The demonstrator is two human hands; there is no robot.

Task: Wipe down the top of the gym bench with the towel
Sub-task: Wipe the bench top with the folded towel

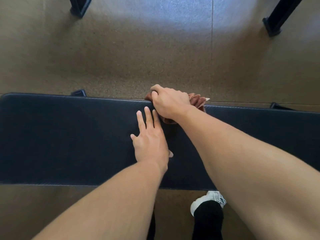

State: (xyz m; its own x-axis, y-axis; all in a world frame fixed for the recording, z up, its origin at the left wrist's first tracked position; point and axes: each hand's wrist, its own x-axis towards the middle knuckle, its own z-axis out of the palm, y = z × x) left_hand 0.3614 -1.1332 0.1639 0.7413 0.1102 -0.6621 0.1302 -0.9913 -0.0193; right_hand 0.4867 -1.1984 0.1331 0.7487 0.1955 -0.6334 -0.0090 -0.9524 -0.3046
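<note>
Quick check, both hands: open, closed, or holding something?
Left hand: open, fingers straight, flat on the bench.
Right hand: closed, fingers curled round the towel at the bench's far edge.

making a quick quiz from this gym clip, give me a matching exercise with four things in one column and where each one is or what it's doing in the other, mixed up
Things:
1. left hand
2. right hand
3. towel
4. shoe

Places or states:
A. bunched at the bench's far edge, mostly under a hand
B. on the floor, near side of the bench
C. fingers straight, flat on the bench top
D. curled round the cloth at the far edge

Pairs: 1-C, 2-D, 3-A, 4-B
</note>
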